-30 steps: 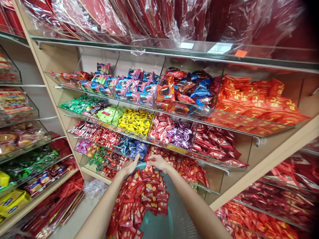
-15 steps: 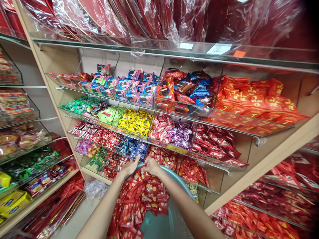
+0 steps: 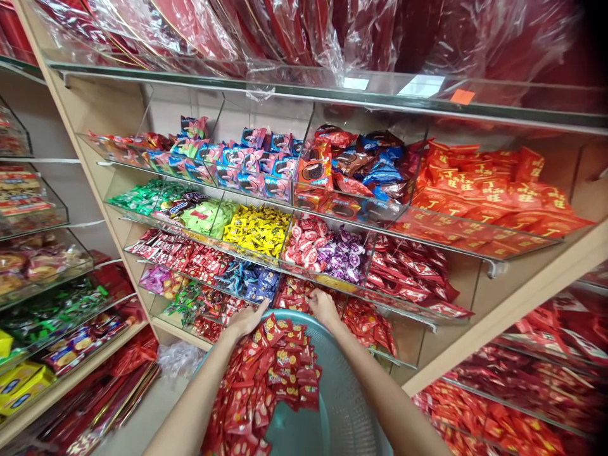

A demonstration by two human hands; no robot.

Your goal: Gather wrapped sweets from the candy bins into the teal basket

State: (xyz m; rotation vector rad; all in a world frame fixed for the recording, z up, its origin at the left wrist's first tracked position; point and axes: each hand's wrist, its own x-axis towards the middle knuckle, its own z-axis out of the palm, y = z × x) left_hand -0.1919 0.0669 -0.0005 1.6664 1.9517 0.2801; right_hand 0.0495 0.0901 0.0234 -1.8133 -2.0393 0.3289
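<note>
- Glossy, crinkled and flat: small red packets (image 3: pixel 285 361) with orange round prints, overlapping in a loose heap.
- Round, teal, plastic, with a finely patterned wall: the basin (image 3: pixel 339 383) under both forearms.
- Sheer and wrinkled overhead: clear plastic wrapping (image 3: pixel 304 31) around dark red goods.
- Smooth, hard and see-through along the rack: glass shelves (image 3: pixel 237 187) in a pale wooden frame (image 3: pixel 513 310).
- At the far left rim of the basin: the left hand (image 3: pixel 247 320), thumb stretched toward the rack, fingers mostly hidden; cannot tell whether clenched on the rim or just resting there.
- Beyond the far rim, at a low compartment: the right hand (image 3: pixel 325 308), fingers curled inward; cannot tell whether grasping a packet.
- Tight room around that right hand, between the shelf edge above and the curved rim below; wider room over the basin, between the forearms.
- In the basin: the red packets, mostly at left and middle, with bare teal bottom near the front and bare wall at right.
- In the low compartment just past the rim: more red packets (image 3: pixel 294 294).
- In compartments above: yellow sweets (image 3: pixel 256 231), purple twist-wrapped sweets (image 3: pixel 346 256), and at upper right, orange packets (image 3: pixel 489 183).
- Left of the right hand: blue wrapped sweets (image 3: pixel 263 284).
</note>
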